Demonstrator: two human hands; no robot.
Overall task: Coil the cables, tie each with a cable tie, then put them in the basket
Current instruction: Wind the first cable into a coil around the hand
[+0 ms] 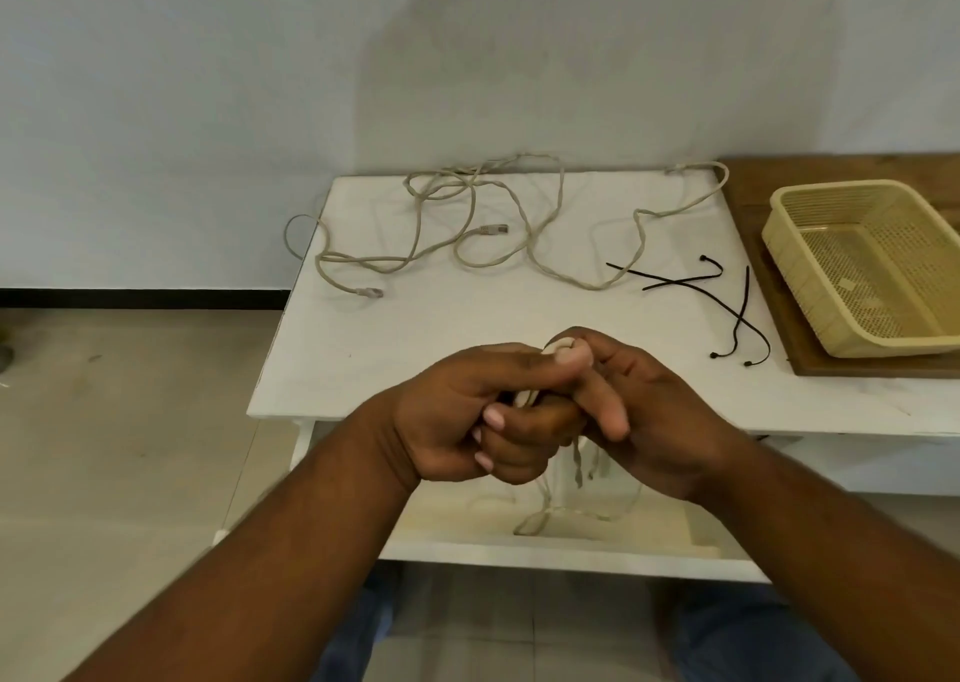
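My left hand (467, 416) and my right hand (639, 411) meet over the front edge of the white table (405, 359). Both grip a small bundle of beige cable (558, 344); its loops (576, 504) hang below my fingers. Loose beige cables (467, 224) sprawl across the back of the table, with a plug (492, 229) near the middle and another (370, 292) at the left. Three black cable ties (722, 302) lie crossed at the right. The yellow mesh basket (800, 265) stands on a wooden board at the far right.
The wooden board (779, 317) under the basket butts against the table's right side. A lower white shelf (519, 551) sits beneath the table top. One cable loop (291, 234) hangs past the table's left edge. Tiled floor lies to the left.
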